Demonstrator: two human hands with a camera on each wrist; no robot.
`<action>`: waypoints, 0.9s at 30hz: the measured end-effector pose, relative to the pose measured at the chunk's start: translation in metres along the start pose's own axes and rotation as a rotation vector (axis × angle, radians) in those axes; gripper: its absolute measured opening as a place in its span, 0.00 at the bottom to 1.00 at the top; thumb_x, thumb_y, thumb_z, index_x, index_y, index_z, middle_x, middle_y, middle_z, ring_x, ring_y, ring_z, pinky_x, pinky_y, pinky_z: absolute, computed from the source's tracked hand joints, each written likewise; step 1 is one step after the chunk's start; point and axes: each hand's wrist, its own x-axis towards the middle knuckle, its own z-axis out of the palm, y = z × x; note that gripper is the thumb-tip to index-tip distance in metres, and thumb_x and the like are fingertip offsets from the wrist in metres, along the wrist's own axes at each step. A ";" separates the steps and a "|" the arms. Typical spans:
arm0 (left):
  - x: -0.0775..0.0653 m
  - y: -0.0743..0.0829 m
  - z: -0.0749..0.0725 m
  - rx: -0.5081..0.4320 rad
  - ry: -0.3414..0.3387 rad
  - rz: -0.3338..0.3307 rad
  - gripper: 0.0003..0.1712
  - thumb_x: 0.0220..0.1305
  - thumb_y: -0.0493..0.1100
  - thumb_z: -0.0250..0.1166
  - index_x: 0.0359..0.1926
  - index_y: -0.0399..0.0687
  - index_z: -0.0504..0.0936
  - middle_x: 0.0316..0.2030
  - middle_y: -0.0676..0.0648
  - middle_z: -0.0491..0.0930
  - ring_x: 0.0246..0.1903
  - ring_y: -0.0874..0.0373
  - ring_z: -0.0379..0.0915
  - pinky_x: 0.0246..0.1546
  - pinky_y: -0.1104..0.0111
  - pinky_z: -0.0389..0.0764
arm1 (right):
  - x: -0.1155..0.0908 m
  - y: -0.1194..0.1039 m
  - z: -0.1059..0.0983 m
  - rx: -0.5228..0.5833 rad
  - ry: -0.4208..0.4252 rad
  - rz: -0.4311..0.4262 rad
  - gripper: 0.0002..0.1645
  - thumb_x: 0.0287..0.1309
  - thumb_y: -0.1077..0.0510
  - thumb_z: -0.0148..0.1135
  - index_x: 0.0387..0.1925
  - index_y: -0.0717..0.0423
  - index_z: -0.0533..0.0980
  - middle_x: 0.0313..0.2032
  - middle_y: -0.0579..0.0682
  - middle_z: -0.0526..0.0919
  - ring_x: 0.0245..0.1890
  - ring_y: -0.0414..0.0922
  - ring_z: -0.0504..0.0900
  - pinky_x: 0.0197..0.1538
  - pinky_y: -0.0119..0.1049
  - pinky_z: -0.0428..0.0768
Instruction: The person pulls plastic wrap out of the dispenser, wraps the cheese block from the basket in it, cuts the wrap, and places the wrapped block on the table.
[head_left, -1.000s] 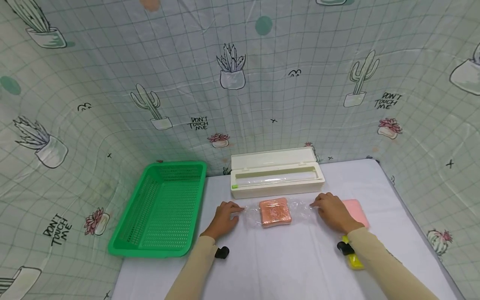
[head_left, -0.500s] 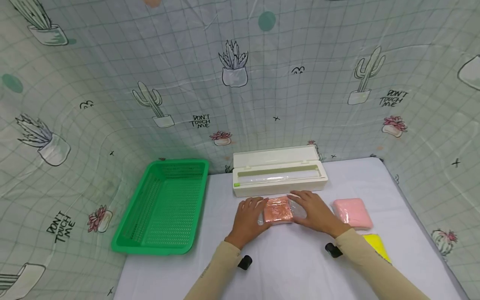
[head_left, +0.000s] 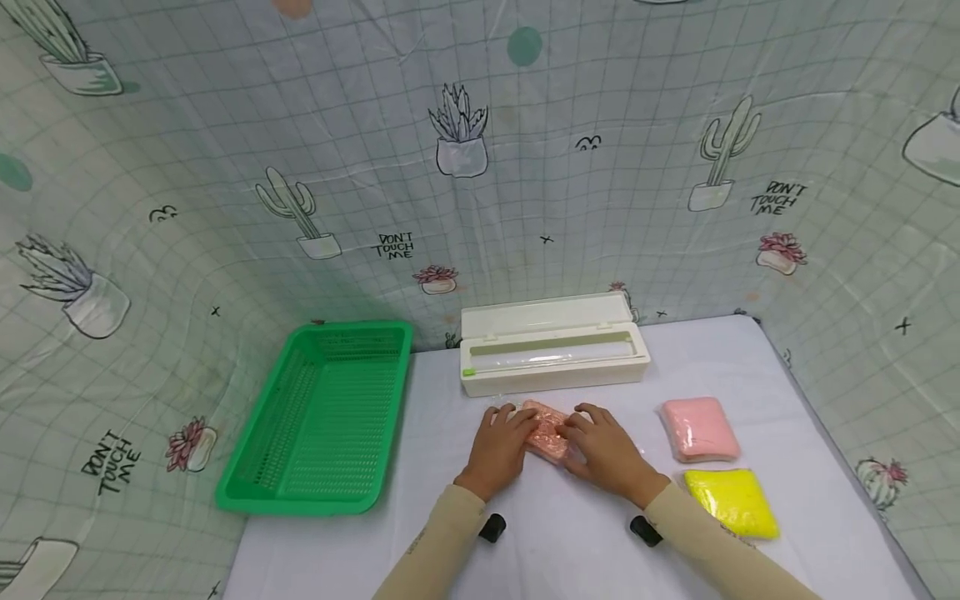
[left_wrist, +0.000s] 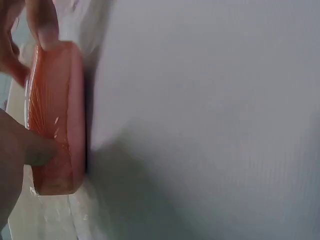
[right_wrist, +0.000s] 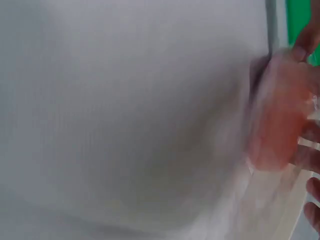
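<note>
An orange square block (head_left: 548,439) in clear plastic film lies on the white table, turned at an angle between both hands. My left hand (head_left: 497,447) holds its left end, fingers over the top; in the left wrist view the thumb presses the side of the block (left_wrist: 62,107). From the right, my right hand (head_left: 606,452) grips the block with bent fingers on its upper face. Fingers of both hands meet the block (right_wrist: 280,125) in the right wrist view, which is blurred. Parts of the film are hidden under the hands.
Behind the hands stands a white film dispenser (head_left: 555,382), lid raised, a roll inside. A green plastic basket (head_left: 390,433) is at the left. At the right lie a pink packet (head_left: 701,429) and a yellow packet (head_left: 732,502). Patterned cloth (head_left: 480,208) hangs behind.
Both hands have come inward from the film's outstretched ends onto the block. The film ends are folded in, and the block has turned from square-on to an angle.
</note>
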 end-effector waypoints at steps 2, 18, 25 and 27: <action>-0.001 -0.006 -0.001 -0.009 0.009 0.032 0.24 0.70 0.41 0.70 0.65 0.60 0.83 0.67 0.60 0.79 0.67 0.56 0.72 0.67 0.57 0.70 | -0.001 -0.008 -0.003 0.029 -0.004 0.004 0.24 0.47 0.48 0.84 0.43 0.56 0.87 0.42 0.48 0.86 0.54 0.58 0.81 0.59 0.55 0.79; -0.022 -0.005 0.007 -0.062 0.118 0.181 0.26 0.63 0.41 0.76 0.60 0.62 0.80 0.64 0.54 0.78 0.64 0.56 0.72 0.60 0.59 0.75 | -0.029 0.014 -0.012 0.152 -0.048 -0.179 0.45 0.35 0.78 0.76 0.59 0.51 0.82 0.56 0.46 0.85 0.56 0.53 0.81 0.56 0.51 0.83; -0.034 0.007 0.010 -0.015 0.123 0.267 0.34 0.52 0.60 0.83 0.58 0.62 0.80 0.58 0.56 0.76 0.60 0.59 0.70 0.60 0.63 0.73 | -0.031 0.015 0.003 0.138 0.009 -0.203 0.35 0.39 0.65 0.86 0.53 0.48 0.83 0.54 0.46 0.84 0.54 0.49 0.80 0.55 0.47 0.82; -0.035 0.010 0.010 -0.040 0.115 0.239 0.32 0.53 0.62 0.82 0.56 0.62 0.81 0.57 0.57 0.76 0.59 0.59 0.70 0.60 0.63 0.73 | -0.028 0.014 0.006 0.187 0.037 -0.163 0.25 0.45 0.66 0.82 0.47 0.47 0.85 0.51 0.45 0.84 0.53 0.48 0.80 0.55 0.47 0.81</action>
